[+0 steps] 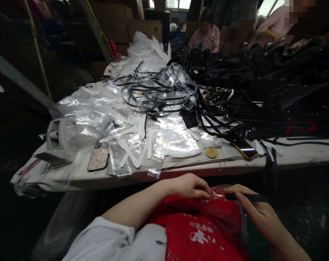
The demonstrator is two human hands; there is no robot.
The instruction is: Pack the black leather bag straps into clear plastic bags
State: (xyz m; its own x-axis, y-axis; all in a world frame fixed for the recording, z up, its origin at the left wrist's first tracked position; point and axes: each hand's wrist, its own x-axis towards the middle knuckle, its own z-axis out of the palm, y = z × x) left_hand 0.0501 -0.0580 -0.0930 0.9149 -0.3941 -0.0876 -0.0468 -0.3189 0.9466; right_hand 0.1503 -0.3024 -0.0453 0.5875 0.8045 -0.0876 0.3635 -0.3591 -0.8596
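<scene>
Above my red apron (208, 224), my right hand (253, 203) grips a black strap (251, 197) between thumb and fingers. A small gold-coloured metal fitting (223, 195) shows at the strap's end, between my two hands. My left hand (193, 186) is curled, its fingertips pinched on a shiny bit of clear plastic (215, 196) beside the fitting. Just beyond my hands runs the front edge of the covered table (164, 172). More black straps (229, 125) with gold clips lie in a bundle on its right side.
Clear plastic bags (177, 136) and white toothed strips (137, 159) cover the table's middle. A patterned phone (98, 156), a tape dispenser (57, 145), a round yellow disc (211, 152) and another phone (245, 149) lie near the front edge. A person (205, 38) sits behind black bags (235, 69).
</scene>
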